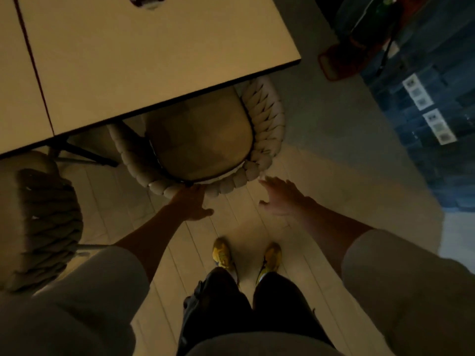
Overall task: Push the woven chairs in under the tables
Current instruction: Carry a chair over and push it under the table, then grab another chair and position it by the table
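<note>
While hands [239,201] open, chair [264,116] half under table [154,60].

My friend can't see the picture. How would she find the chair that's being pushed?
Find the big pale table at the top. Halfway under its near edge sits a chair with a tan seat and a chunky, pale braided back. Unlike the darker chair at the left, the left hand touches its back.

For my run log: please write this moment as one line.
left hand: on woven chair back | right hand: open, apart | seat partly under table
</note>
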